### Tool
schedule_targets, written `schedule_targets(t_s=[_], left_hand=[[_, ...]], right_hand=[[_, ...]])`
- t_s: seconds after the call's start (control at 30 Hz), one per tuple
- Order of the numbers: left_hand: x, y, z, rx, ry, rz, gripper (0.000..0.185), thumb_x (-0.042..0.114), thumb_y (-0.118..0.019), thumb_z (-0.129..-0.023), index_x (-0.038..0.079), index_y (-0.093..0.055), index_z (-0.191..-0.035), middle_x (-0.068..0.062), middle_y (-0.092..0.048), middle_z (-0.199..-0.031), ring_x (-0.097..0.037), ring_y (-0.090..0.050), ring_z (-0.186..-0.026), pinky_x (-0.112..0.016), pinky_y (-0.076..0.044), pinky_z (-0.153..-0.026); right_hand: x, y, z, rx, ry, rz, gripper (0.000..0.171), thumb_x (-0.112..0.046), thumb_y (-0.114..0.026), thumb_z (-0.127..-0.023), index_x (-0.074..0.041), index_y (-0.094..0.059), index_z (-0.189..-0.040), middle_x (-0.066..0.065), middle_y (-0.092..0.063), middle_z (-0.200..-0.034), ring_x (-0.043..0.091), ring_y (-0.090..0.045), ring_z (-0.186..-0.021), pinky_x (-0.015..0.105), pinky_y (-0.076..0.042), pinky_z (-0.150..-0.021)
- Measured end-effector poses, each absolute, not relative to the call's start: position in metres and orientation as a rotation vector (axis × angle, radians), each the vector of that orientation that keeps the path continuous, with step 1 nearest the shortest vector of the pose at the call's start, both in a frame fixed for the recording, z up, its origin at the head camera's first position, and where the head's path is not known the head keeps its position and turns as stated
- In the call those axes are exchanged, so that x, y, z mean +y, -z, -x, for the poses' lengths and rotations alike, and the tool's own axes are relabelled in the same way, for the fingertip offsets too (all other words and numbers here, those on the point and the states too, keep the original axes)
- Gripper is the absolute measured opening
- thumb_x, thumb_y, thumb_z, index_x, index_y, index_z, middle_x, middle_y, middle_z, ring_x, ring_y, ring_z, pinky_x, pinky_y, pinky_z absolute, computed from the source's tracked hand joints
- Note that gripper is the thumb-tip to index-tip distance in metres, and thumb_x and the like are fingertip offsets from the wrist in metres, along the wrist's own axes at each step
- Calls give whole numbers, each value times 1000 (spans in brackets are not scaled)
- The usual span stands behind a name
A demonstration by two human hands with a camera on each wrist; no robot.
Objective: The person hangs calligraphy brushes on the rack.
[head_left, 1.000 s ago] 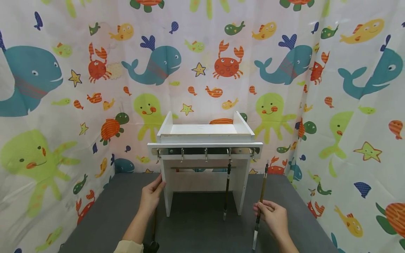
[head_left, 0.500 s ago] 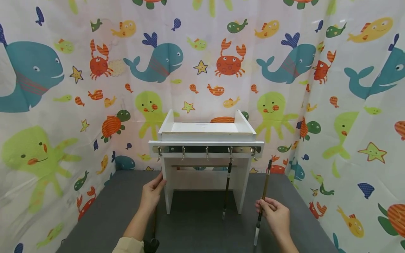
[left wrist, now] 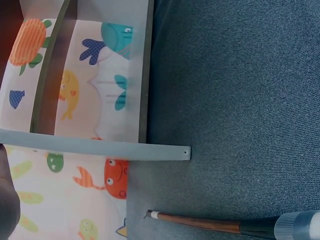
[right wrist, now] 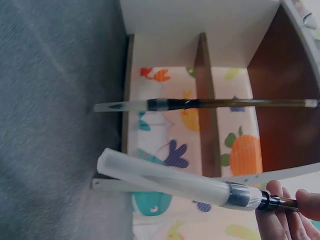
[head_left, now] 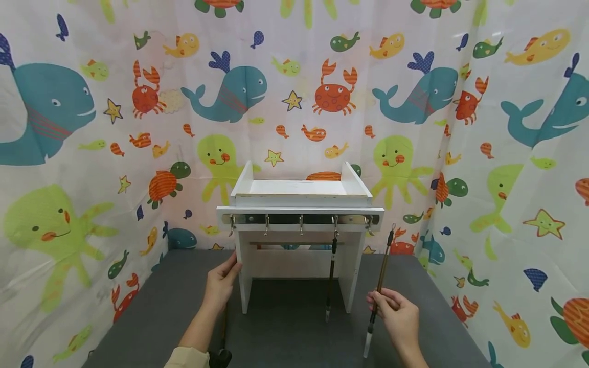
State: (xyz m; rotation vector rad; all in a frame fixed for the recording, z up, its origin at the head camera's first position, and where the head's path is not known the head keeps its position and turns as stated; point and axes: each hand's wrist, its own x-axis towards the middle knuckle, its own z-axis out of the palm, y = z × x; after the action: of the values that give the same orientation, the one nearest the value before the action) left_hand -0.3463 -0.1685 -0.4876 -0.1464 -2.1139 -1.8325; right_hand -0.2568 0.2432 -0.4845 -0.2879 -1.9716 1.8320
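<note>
A white shelf (head_left: pixel 294 210) with a row of metal hooks stands on the grey table. My left hand (head_left: pixel 219 283) grips the front edge of its left side panel (head_left: pixel 244 286), thumb on the near side. Right of the shelf, my right hand (head_left: pixel 397 314) pinches a calligraphy brush (head_left: pixel 381 273) by its brown handle. That brush leans slightly, its hanging loop up and its clear-capped tip (right wrist: pixel 165 180) down, apart from the hooks. Another capped calligraphy brush (head_left: pixel 331 276) hangs from the second hook from the right (head_left: pixel 335 223).
Left of the shelf, a further calligraphy brush (left wrist: pixel 205 223) is partly hidden by my left forearm in the head view. A curtain (head_left: pixel 294 76) printed with sea animals surrounds the grey table (head_left: pixel 294 342) at the back and sides.
The brush in my right hand has risen a little and tilts more, its loop further right and its capped tip further left. My left hand stays on the shelf panel.
</note>
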Motion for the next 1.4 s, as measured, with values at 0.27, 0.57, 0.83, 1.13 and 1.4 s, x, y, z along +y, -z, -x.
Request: schedule_targets(t_s=[0.27, 0.57, 0.83, 1.13, 1.4], left_hand=[[-167, 488, 344, -2107, 1877, 160, 44, 21, -64, -100, 14, -57, -142, -2, -55, -145, -20, -50, -136, -44, -40, -114], [-169, 489, 347, -2109, 1861, 179, 44, 23, -65, -100, 16, -57, -143, -2, -57, -144, -19, -51, -135, -45, -43, -111], [-169, 489, 348, -2091, 1863, 174, 43, 21, -65, -100, 13, -58, -142, -3, -58, -143, -20, -52, -135, -44, -44, -111], [-171, 488, 348, -2105, 1860, 179, 44, 22, -65, -100, 14, -57, -143, -3, -57, -144, -20, -52, -135, -44, -44, -110], [-171, 488, 348, -2095, 1866, 183, 44, 22, -65, -100, 13, -58, -142, -4, -58, -143, -20, -53, -134, -44, -44, -110]], right_hand=[[232, 469, 248, -1938, -1814, 209, 26, -15, -73, -94, 5, -70, -111, 17, -77, -98, 16, -77, -80, 30, -62, -71], [225, 462, 243, -1941, -1767, 158, 22, -15, -73, -94, 3, -72, -107, 16, -78, -96, 14, -77, -78, 29, -62, -69], [212, 452, 230, -1928, -1734, 34, 17, -9, -74, -93, 2, -72, -105, 16, -78, -94, 17, -77, -78, 31, -63, -68], [197, 448, 223, -1954, -1732, -13, 21, -15, -75, -92, 1, -73, -106, 12, -79, -95, 16, -77, -80, 28, -63, -69], [181, 452, 219, -1952, -1821, -136, 14, -7, -74, -91, 1, -74, -102, 16, -78, -92, 22, -77, -78, 33, -63, -68]])
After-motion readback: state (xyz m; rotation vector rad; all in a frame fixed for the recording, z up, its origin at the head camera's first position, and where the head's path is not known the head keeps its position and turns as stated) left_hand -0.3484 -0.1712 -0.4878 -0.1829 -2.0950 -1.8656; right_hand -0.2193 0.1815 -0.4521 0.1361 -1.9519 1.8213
